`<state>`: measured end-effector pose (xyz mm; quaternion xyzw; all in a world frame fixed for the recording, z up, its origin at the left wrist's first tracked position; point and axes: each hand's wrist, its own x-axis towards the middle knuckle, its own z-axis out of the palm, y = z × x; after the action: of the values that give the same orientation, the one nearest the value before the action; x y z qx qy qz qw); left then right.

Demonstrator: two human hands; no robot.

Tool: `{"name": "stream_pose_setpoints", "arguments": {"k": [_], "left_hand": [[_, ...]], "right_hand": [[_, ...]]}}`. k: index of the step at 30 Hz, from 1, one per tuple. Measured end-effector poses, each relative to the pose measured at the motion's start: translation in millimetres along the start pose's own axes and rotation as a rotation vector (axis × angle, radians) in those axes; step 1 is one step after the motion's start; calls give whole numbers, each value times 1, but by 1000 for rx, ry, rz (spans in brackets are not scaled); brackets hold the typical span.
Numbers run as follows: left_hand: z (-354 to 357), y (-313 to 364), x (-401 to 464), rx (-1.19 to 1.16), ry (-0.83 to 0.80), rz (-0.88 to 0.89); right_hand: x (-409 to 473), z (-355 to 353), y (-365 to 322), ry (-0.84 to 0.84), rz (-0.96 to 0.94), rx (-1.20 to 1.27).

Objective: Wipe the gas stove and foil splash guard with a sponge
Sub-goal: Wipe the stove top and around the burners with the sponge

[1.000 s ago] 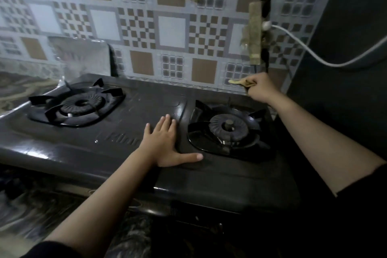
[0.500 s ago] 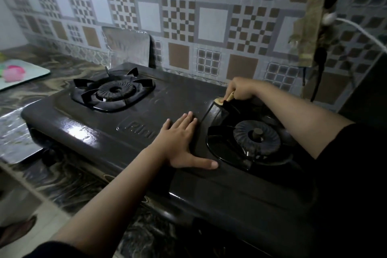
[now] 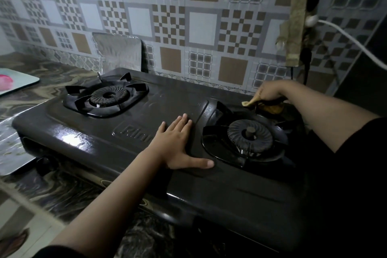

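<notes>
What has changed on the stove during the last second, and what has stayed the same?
The right hand, gripping the sponge, slid left along the stove's back edge half a second ago, then back right; it now wipes behind the right burner. The grip on the sponge did not change. The left hand stayed flat on the stove's middle, and the foil splash guard is untouched.

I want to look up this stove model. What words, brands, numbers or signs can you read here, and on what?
"Rin": raised letters embossed on the gas stove top between the two burners; the left hand covers the rest of the word.
Front edge of the stove: a faint patterned strip, too dark and blurred to read.
Nothing else readable.
</notes>
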<state>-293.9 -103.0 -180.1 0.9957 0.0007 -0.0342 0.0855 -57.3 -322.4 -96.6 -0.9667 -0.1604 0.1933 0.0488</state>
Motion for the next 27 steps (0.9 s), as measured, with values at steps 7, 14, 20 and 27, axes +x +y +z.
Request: {"name": "stream_pose_setpoints", "arguments": {"k": [7,14,20,27], "left_hand": [[0,0,-1,1,12,4],[1,0,0,2,17,4],[0,-1,1,-5,15,7],[1,-2,2,-4,20,7]], "right_hand": [[-4,5,0,61,51,-46],[-14,10,40,123,162,-138],[-32,5,23,126,177,-150],[-22,3,0,262,-92,49]]}}
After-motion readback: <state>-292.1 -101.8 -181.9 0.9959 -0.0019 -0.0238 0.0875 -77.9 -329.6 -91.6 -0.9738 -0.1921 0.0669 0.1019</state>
